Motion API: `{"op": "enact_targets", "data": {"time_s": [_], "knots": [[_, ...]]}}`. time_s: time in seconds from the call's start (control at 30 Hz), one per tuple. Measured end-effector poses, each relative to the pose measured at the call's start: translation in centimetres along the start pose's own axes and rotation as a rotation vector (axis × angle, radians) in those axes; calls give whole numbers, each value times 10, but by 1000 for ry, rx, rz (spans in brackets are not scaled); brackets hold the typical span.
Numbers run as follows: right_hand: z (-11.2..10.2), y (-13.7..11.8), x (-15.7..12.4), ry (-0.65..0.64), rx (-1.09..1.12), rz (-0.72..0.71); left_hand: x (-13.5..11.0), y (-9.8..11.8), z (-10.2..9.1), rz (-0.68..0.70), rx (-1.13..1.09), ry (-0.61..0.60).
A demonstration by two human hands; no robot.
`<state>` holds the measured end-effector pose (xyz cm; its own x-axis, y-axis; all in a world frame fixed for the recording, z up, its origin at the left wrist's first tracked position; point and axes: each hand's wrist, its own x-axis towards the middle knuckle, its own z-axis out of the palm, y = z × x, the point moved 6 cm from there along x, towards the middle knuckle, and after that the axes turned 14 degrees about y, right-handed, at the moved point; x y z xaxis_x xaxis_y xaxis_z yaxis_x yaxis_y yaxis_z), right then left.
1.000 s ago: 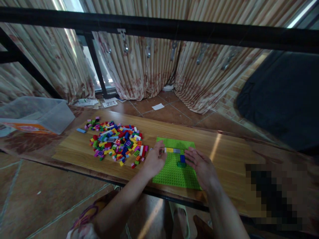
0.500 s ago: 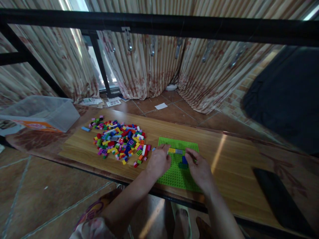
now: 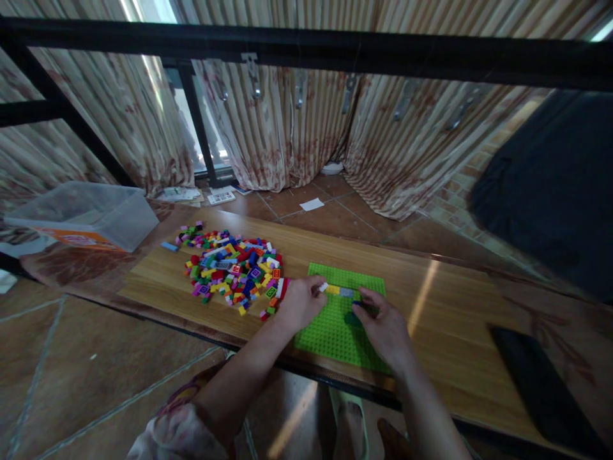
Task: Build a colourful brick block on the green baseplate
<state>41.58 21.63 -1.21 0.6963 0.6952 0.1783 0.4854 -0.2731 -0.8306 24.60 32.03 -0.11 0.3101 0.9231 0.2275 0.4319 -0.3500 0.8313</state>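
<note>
1. A green studded baseplate (image 3: 335,326), flat and square, lies on the wooden bench (image 3: 445,306) near its front edge; a short row of small bricks (image 3: 341,291) (white, yellow, grey) is on the plate's far part.
2. The left hand (image 3: 301,303) rests at the baseplate's left edge, knuckles up, wrist low, its fingers (image 3: 317,285) pinched on the white end of the row.
3. The right hand (image 3: 385,327) lies over the baseplate's right half, palm down, fingers curled onto a dark brick; whether they grip it cannot be told.
4. Left of the baseplate, a loose pile of glossy plastic bricks (image 3: 234,271) in many colours spreads on the bench.
5. Further left of the baseplate stands a clear plastic tub (image 3: 90,214).
6. Right of the baseplate a flat black slab (image 3: 541,390) lies.
</note>
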Motion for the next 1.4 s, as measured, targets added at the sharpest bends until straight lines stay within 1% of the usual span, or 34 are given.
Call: {"op": "enact_targets", "data": {"time_s": [0.07,0.17,0.23,0.33,0.47,0.57,0.67,0.8,0.9,0.97,1.03,1.13,1.2,1.27,1.4], "knots": [[0,0,1,3,22,7,2,1,-10,5,12,54],[-2,0,2,2,43,19,8,5,-32,49,80,170],[-6,0,4,24,49,25,12,6,-46,90,166,220],[-15,1,8,89,33,29,18,2,-62,133,333,262],[-24,2,13,147,-7,43,19,-5,-76,172,497,285],[-29,-2,15,215,-7,37,18,-11,-82,174,560,255],[-30,-10,15,262,18,35,17,-14,-86,191,579,235],[-28,-25,11,313,86,36,17,-15,-95,202,537,268],[-18,-40,2,302,148,-14,18,-17,-104,149,494,295],[-7,-51,-6,256,170,-64,19,-19,-112,100,446,310],[8,-65,-17,169,165,-150,20,-22,-121,50,373,338],[35,-87,-36,-6,121,-326,20,-28,-134,-9,275,393],[52,-96,-47,-102,79,-411,20,-33,-140,-35,242,416],[64,-100,-53,-150,38,-450,21,-38,-145,-48,227,439],[81,-104,-56,-184,-22,-460,22,-45,-154,-40,176,499]]}}
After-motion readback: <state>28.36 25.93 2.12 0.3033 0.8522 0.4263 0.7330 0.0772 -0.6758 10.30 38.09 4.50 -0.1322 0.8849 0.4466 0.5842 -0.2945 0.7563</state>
